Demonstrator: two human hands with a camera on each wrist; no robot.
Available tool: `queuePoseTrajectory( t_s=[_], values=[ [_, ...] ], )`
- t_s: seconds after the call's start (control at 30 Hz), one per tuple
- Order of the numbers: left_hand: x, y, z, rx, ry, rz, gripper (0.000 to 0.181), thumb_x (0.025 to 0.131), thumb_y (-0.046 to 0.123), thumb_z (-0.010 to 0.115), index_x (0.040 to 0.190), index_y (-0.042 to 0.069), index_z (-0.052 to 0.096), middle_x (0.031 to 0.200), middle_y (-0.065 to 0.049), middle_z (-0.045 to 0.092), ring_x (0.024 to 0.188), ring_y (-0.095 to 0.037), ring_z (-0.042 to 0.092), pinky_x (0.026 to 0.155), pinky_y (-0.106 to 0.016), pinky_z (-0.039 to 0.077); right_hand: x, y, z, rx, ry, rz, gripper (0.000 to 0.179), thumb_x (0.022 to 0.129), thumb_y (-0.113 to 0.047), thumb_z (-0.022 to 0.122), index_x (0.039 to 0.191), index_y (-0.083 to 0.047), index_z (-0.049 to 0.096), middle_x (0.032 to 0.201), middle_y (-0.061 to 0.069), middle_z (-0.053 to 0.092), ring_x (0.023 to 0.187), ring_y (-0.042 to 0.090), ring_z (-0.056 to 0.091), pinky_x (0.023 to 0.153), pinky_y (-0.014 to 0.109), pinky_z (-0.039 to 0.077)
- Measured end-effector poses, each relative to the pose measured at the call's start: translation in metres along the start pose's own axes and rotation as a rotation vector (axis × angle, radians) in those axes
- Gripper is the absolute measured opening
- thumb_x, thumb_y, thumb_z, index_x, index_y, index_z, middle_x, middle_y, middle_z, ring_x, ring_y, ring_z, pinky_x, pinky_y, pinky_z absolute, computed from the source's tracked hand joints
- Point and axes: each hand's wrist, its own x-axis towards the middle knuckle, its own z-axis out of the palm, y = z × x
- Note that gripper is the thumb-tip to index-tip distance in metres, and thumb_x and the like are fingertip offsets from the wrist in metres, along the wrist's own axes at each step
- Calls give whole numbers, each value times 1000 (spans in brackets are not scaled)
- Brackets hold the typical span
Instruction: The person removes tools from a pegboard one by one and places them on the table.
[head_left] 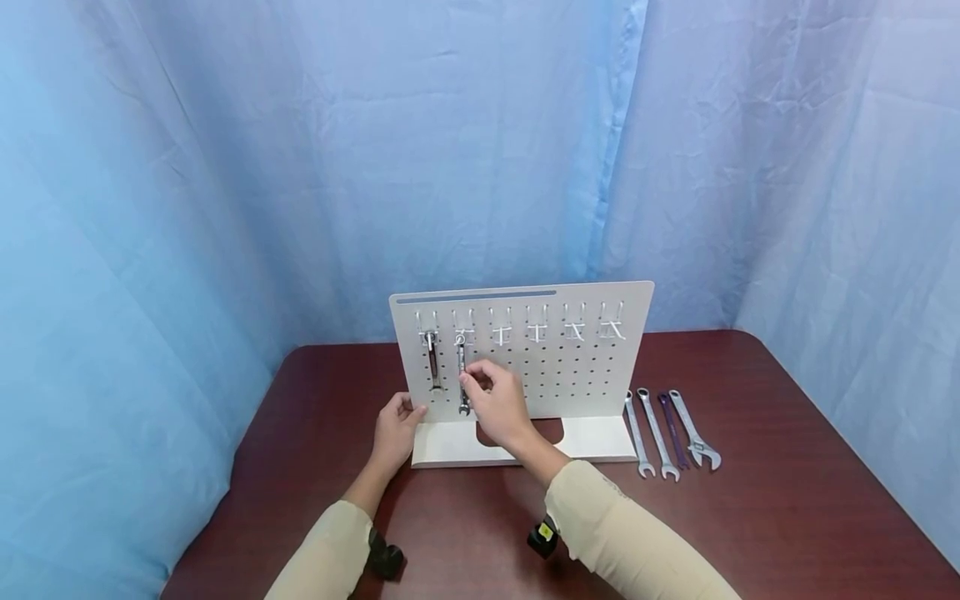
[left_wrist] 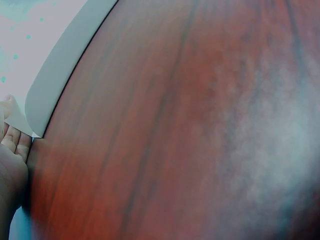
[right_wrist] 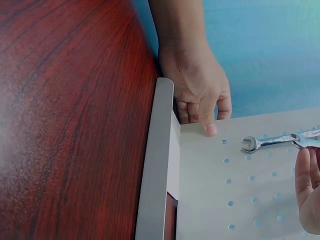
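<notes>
A white pegboard [head_left: 555, 402] stands on the table with a row of white hooks along its top. My left hand [head_left: 396, 429] grips its lower left edge, thumb on the front face and fingers behind. With thumb and fingertips, my right hand [head_left: 501, 404] pinches a combination wrench [head_left: 461, 357] that hangs down in front of the board, its ring end at the second hook from the left. Whether the ring is fully over that hook I cannot tell. Another wrench [head_left: 432, 363] hangs from the leftmost hook; its open end [right_wrist: 249, 145] also shows in the right wrist view.
To the right of the board lie two silver combination wrenches [head_left: 658, 435], a purple wrench [head_left: 673, 431] and an adjustable wrench [head_left: 693, 429]. The board's white base [head_left: 600, 442] rests on the dark red table [head_left: 780, 467]. Blue curtains [head_left: 450, 167] surround the table.
</notes>
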Motion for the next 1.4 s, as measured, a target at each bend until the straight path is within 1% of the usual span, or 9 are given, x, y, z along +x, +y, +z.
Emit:
queuePoseTrajectory(
  t_s=[0.4, 0.57, 0.7, 0.87, 0.97, 1.03, 1.13, 1.23, 1.4],
  values=[
    [0, 0, -1, -8, -7, -1, 15, 97, 7, 67, 97, 3, 53, 105, -15, 66, 108, -25, 65, 78, -30, 53, -3, -2, -3, 19, -27, -1, 9, 99, -10, 66, 98, -3, 71, 81, 7, 67, 65, 18, 64, 57, 24, 51],
    [0, 1, -2, -4, -9, 2, 15, 98, 8, 67, 97, 4, 53, 105, -15, 66, 106, -24, 64, 78, -30, 53, -4, -4, -1, 34, -20, 12, 8, 98, -10, 67, 98, -2, 71, 82, 11, 69, 66, 25, 66, 57, 22, 50],
    [0, 1, -2, -1, -8, 2, 15, 98, 8, 67, 96, 4, 53, 103, -14, 66, 102, -22, 64, 75, -29, 52, -6, -9, 1, 30, -22, 17, 9, 97, -4, 66, 99, 4, 70, 83, 15, 69, 66, 32, 67, 57, 21, 50],
    [0, 3, -2, -3, 6, 6, 15, 97, 7, 68, 95, 4, 53, 102, -14, 66, 100, -22, 64, 75, -30, 52, -10, -32, -4, 32, -43, -16, 10, 97, 3, 63, 99, 12, 67, 84, 20, 68, 66, 35, 67, 59, 21, 51],
    [1, 3, -2, -9, 9, 5, 15, 96, 6, 68, 95, 4, 54, 102, -14, 66, 101, -23, 64, 75, -30, 53, -14, -49, -9, 43, -42, -36, 8, 96, 5, 63, 97, 12, 67, 82, 22, 67, 64, 33, 66, 58, 21, 52],
    [1, 3, -2, -14, 8, 6, 15, 96, 6, 68, 96, 4, 54, 101, -15, 66, 101, -23, 64, 75, -29, 53, -16, -54, -10, 53, -39, -39, 7, 96, 5, 63, 96, 11, 67, 81, 22, 66, 63, 32, 65, 57, 21, 51],
    [1, 3, -3, -22, 6, 7, 15, 96, 6, 69, 95, 3, 54, 101, -14, 66, 99, -22, 64, 74, -28, 52, -17, -52, -9, 65, -27, -18, 6, 96, 4, 64, 95, 9, 68, 79, 22, 66, 63, 35, 65, 56, 20, 49],
    [0, 4, -3, -27, 0, 12, 15, 96, 6, 69, 95, 3, 54, 100, -14, 66, 98, -22, 64, 73, -27, 51, -16, -40, -6, 70, -23, 14, 7, 96, 2, 64, 95, 7, 69, 79, 19, 66, 64, 35, 65, 56, 19, 49],
    [-1, 4, -2, -13, 6, 8, 15, 96, 7, 68, 95, 3, 54, 100, -13, 67, 97, -21, 64, 73, -27, 52, -17, -27, -9, 73, -40, -14, 8, 98, -5, 66, 97, 1, 70, 80, 7, 66, 63, 22, 65, 57, 24, 53]
  ],
)
